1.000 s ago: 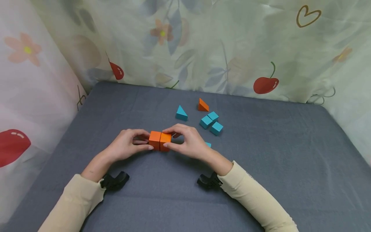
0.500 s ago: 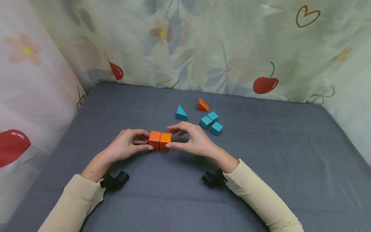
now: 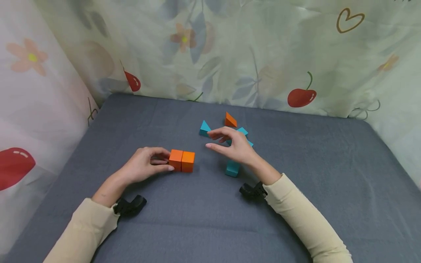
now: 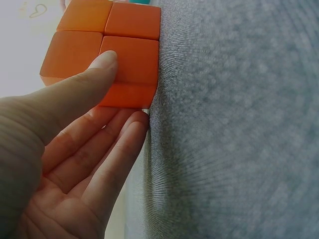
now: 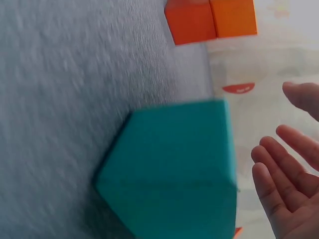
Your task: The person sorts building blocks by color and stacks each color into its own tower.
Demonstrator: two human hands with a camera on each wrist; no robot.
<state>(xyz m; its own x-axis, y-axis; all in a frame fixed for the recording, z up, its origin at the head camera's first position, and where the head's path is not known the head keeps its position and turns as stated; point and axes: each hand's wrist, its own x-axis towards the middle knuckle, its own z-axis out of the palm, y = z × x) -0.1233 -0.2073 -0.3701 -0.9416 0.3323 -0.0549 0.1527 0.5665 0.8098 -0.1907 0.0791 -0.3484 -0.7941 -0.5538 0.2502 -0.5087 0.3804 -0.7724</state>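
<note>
Several orange cubes [image 3: 188, 162] stand together, two columns side by side and two high, as the left wrist view shows. My left hand [image 3: 141, 166] pinches the left column [image 3: 175, 157], the thumb [image 4: 103, 60] on the near face and the fingers behind. My right hand [image 3: 235, 144] is in the air to the right of the cubes, fingers loosely bent and apart, with nothing between them. Beyond it lie teal cubes [image 3: 243, 130], partly hidden by the hand. A teal block [image 3: 232, 169] lies below the right wrist and looms large in the right wrist view.
At the back are a teal triangular block [image 3: 204, 129] and an orange triangular block [image 3: 230, 120]. The grey cloth-covered table [image 3: 184, 233] reaches to patterned curtains [image 3: 250, 54] at the back and sides.
My right hand has let go of the right-hand orange column and moved right and away toward the teal cubes. The teal block under its wrist has come into view. My left hand stays put.
</note>
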